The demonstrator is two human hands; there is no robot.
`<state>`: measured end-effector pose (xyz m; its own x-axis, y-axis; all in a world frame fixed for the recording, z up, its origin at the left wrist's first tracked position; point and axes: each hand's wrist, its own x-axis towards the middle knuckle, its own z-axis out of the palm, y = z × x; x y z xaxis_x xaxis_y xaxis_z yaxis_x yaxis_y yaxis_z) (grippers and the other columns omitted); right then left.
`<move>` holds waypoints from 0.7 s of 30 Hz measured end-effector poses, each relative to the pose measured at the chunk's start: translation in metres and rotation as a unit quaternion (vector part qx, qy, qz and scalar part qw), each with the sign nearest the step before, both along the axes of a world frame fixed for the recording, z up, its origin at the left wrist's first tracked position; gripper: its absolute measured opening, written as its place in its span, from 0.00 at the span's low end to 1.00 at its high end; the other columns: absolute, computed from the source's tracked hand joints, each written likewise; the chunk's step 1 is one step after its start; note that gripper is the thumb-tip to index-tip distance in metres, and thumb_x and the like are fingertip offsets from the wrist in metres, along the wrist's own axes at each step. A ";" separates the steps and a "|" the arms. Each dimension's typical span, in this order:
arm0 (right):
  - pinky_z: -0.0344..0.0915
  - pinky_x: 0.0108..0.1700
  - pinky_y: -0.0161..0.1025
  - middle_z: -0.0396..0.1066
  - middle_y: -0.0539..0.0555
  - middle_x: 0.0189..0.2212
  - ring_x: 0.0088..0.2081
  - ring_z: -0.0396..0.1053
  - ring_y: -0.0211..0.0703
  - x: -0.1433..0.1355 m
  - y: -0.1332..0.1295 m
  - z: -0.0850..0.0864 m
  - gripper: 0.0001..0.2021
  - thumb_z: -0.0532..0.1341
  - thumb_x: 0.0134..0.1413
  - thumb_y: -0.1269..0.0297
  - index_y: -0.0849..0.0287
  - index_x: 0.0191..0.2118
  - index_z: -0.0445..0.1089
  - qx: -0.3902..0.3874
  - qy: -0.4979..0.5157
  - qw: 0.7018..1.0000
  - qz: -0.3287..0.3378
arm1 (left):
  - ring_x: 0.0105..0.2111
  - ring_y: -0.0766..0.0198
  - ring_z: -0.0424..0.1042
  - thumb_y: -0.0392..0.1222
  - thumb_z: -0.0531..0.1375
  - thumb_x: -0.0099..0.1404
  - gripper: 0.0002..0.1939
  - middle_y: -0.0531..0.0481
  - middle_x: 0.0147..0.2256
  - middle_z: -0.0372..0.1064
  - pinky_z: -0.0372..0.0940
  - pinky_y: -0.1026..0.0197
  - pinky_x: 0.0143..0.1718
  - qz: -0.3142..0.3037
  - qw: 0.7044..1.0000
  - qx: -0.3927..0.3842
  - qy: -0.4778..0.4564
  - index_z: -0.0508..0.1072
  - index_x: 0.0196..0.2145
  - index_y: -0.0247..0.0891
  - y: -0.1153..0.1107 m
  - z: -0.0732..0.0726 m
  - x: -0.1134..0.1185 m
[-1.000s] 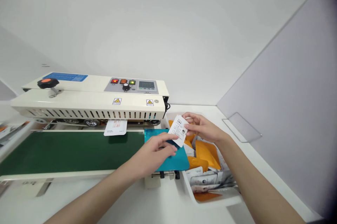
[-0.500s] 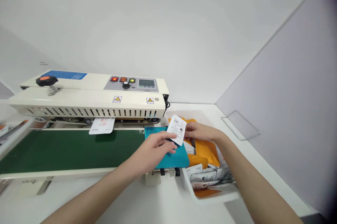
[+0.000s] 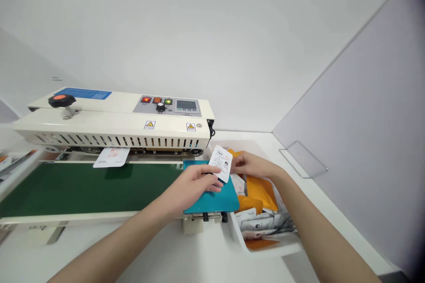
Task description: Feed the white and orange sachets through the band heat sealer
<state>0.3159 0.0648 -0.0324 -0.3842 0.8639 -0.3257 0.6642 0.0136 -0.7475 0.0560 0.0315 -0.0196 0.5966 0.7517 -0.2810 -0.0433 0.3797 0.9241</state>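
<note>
White printed sachet (image 3: 222, 161): located above the turquoise plate (image 3: 212, 201) at the right end of the green conveyor belt (image 3: 83, 190), tilted, printed face up. The left hand (image 3: 199, 183) holds its lower left part, index finger laid across the face; the fingers are nearly closed. The right hand (image 3: 254, 164) is at the sachet's right edge, fingers bent; fingertip contact cannot be determined. A second sachet (image 3: 112, 158) projects from beneath the band sealer (image 3: 113, 123) over the belt. The white bin (image 3: 241, 241), right, contains orange pouches (image 3: 261, 192) and further sachets.
</note>
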 end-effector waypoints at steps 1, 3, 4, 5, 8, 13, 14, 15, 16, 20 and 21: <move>0.60 0.26 0.34 0.72 0.50 0.24 0.24 0.63 0.37 -0.001 0.001 -0.001 0.14 0.63 0.48 0.53 0.61 0.31 0.77 0.010 0.008 1.000 -0.025 | 0.41 0.58 0.75 0.41 0.59 0.62 0.16 0.39 0.40 0.75 0.65 0.55 0.48 0.003 1.000 0.001 -0.007 0.72 0.47 0.33 0.000 -0.001 0.000; 0.62 0.27 0.34 0.72 0.51 0.26 0.26 0.65 0.39 -0.001 0.003 -0.001 0.15 0.63 0.47 0.54 0.62 0.35 0.75 0.030 0.026 0.997 -0.067 | 0.42 0.58 0.75 0.42 0.59 0.62 0.16 0.39 0.40 0.75 0.65 0.56 0.48 0.005 1.000 0.002 -0.012 0.72 0.47 0.34 0.000 -0.001 0.000; 0.63 0.27 0.35 0.73 0.52 0.26 0.27 0.67 0.40 -0.002 0.003 0.000 0.15 0.64 0.47 0.55 0.62 0.36 0.75 0.039 0.033 0.995 -0.083 | 0.42 0.58 0.74 0.42 0.59 0.63 0.16 0.40 0.40 0.75 0.66 0.56 0.48 0.005 1.000 0.001 -0.009 0.72 0.47 0.34 0.000 -0.001 0.000; 0.63 0.28 0.35 0.73 0.52 0.27 0.28 0.68 0.40 -0.002 0.004 0.001 0.15 0.64 0.46 0.56 0.62 0.36 0.74 0.047 0.040 0.993 -0.096 | 0.42 0.58 0.74 0.42 0.59 0.63 0.15 0.40 0.40 0.75 0.66 0.56 0.48 0.006 1.000 0.001 -0.006 0.72 0.47 0.34 0.000 -0.001 -0.001; 0.65 0.29 0.36 0.74 0.54 0.28 0.30 0.70 0.43 -0.003 0.005 0.003 0.14 0.64 0.46 0.58 0.61 0.37 0.73 0.060 0.064 0.989 -0.117 | 0.43 0.58 0.74 0.42 0.58 0.63 0.15 0.39 0.40 0.75 0.66 0.56 0.49 0.008 1.000 -0.001 -0.003 0.72 0.47 0.34 0.000 -0.001 -0.001; 0.66 0.26 0.37 0.76 0.55 0.28 0.27 0.71 0.44 0.001 0.005 0.003 0.15 0.64 0.48 0.58 0.61 0.41 0.73 0.071 0.071 0.984 -0.147 | 0.43 0.57 0.74 0.42 0.59 0.63 0.15 0.38 0.41 0.74 0.66 0.54 0.48 0.017 1.000 -0.001 -0.008 0.72 0.46 0.34 0.000 -0.002 0.000; 0.67 0.27 0.37 0.76 0.55 0.30 0.28 0.72 0.45 0.002 0.005 0.001 0.15 0.64 0.48 0.58 0.61 0.41 0.73 0.078 0.074 0.983 -0.151 | 0.43 0.57 0.74 0.41 0.59 0.63 0.15 0.38 0.41 0.74 0.66 0.54 0.49 0.019 1.000 -0.003 -0.006 0.72 0.46 0.34 0.000 -0.002 0.000; 0.68 0.29 0.38 0.77 0.56 0.32 0.30 0.73 0.46 0.003 0.006 0.000 0.15 0.64 0.48 0.58 0.60 0.41 0.74 0.084 0.077 0.982 -0.153 | 0.43 0.57 0.74 0.41 0.59 0.63 0.15 0.38 0.41 0.74 0.66 0.54 0.49 0.019 1.000 -0.004 -0.005 0.72 0.46 0.34 0.000 -0.001 0.001; 0.69 0.31 0.39 0.77 0.57 0.34 0.32 0.73 0.47 0.004 0.007 -0.001 0.15 0.64 0.49 0.57 0.60 0.41 0.74 0.088 0.080 0.981 -0.154 | 0.43 0.57 0.74 0.41 0.58 0.63 0.15 0.38 0.41 0.74 0.66 0.55 0.49 0.018 1.000 -0.006 -0.002 0.72 0.46 0.34 0.000 0.000 0.001; 0.70 0.36 0.40 0.77 0.58 0.39 0.35 0.74 0.48 0.007 0.010 -0.006 0.13 0.63 0.50 0.58 0.61 0.39 0.75 0.096 0.080 0.980 -0.157 | 0.42 0.58 0.75 0.40 0.57 0.64 0.15 0.39 0.41 0.75 0.65 0.55 0.49 0.017 1.000 -0.004 0.011 0.71 0.47 0.34 -0.001 0.004 0.001; 0.70 0.36 0.40 0.77 0.57 0.40 0.36 0.74 0.48 0.008 0.010 -0.007 0.12 0.63 0.51 0.59 0.60 0.39 0.75 0.097 0.076 0.980 -0.157 | 0.42 0.58 0.75 0.40 0.57 0.64 0.14 0.39 0.40 0.75 0.66 0.55 0.49 0.017 1.000 -0.005 0.012 0.71 0.47 0.34 -0.001 0.004 0.001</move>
